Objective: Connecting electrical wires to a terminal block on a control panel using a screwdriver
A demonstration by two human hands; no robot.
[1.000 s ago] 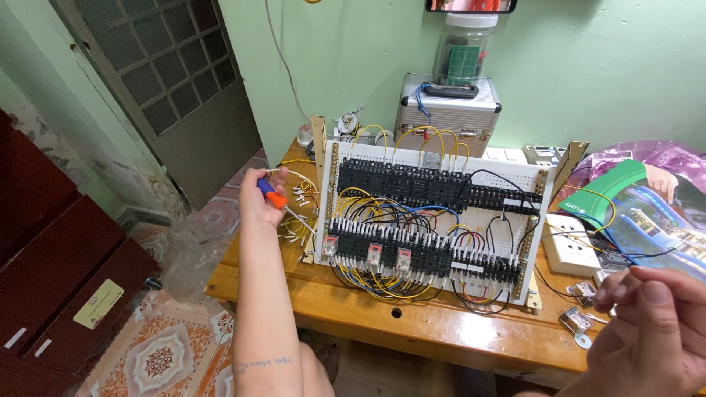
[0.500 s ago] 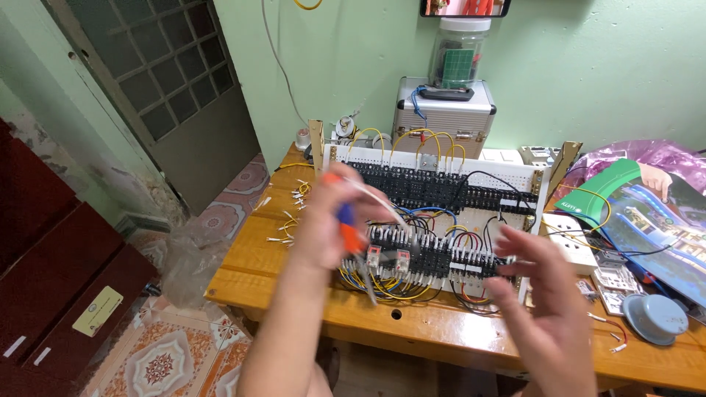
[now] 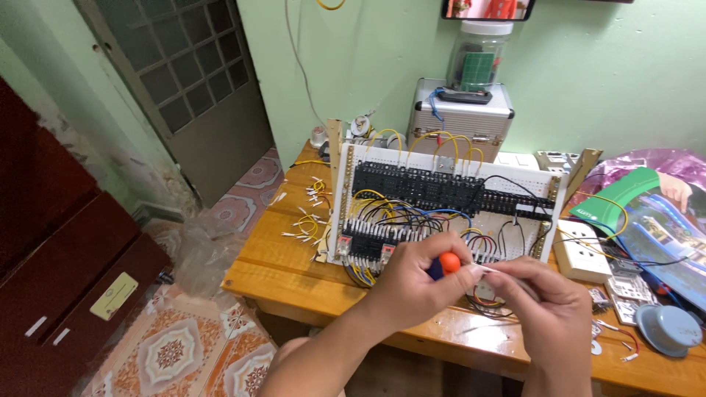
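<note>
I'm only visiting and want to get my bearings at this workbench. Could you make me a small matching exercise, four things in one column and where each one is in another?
Things:
1. orange-tipped screwdriver
2. metal case
3. loose white-ended wires
4. grey round spool

Places:
a. against the green wall, behind the wiring board
b. on the wooden table, left of the board
c. in the left hand
d. at the table's right end

Pairs: 1-c, 2-a, 3-b, 4-d
</note>
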